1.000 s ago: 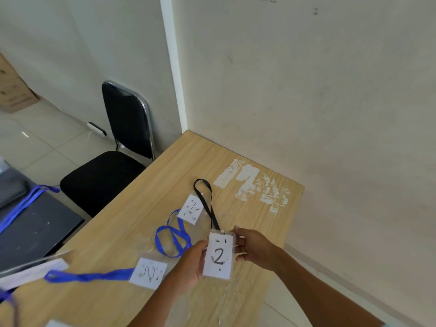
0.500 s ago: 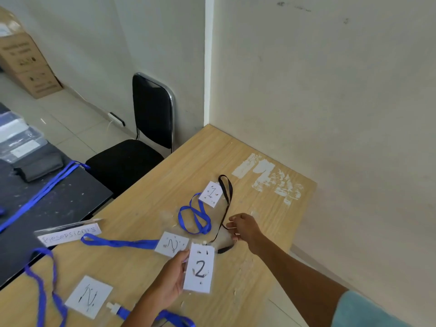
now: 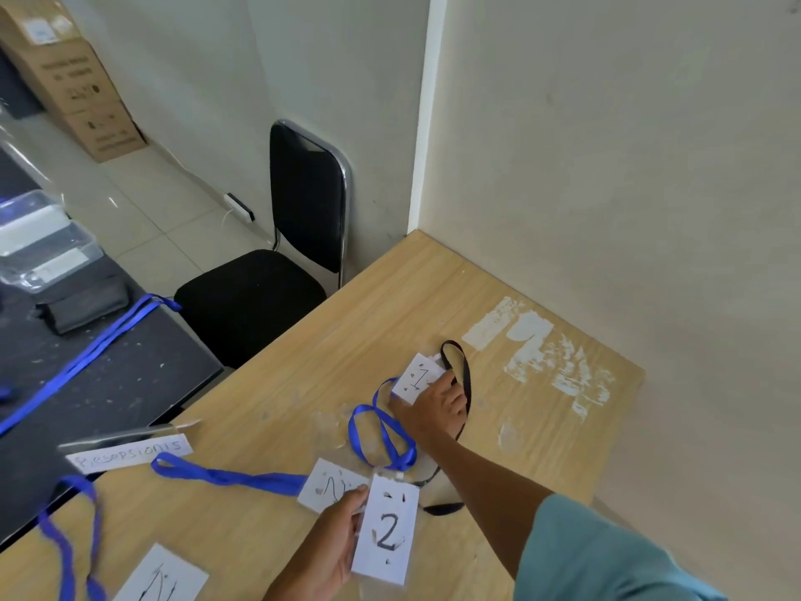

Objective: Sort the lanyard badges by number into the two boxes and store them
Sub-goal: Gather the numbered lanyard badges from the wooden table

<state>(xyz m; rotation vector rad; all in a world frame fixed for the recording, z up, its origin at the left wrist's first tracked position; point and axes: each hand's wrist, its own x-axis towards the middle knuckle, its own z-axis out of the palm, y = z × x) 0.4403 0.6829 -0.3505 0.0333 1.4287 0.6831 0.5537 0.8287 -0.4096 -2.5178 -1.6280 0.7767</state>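
Observation:
My left hand [image 3: 333,544] holds a white badge marked 2 [image 3: 385,529] upright by its left edge, over the wooden table [image 3: 303,366]. Its black lanyard [image 3: 464,375] trails away across the table. My right hand [image 3: 433,407] reaches forward and rests its fingers on the badge marked 1 [image 3: 415,377], which has a looped blue lanyard [image 3: 381,431]. Two more white badges lie flat: one [image 3: 327,485] just left of the held badge with a blue strap [image 3: 225,474], another [image 3: 162,576] at the bottom left edge. No boxes can be made out for certain.
A black chair [image 3: 277,262] stands beside the table's far left edge. A black table [image 3: 99,383] on the left carries a blue lanyard [image 3: 86,353], clear plastic containers [image 3: 43,240] and a handwritten name strip [image 3: 130,453]. Walls close the far and right sides. A cardboard box [image 3: 73,75] stands on the floor.
My right hand let go of the held badge's top and black lanyard and moved forward onto the badge marked 1. My left hand kept the 2 badge. The view shifted left.

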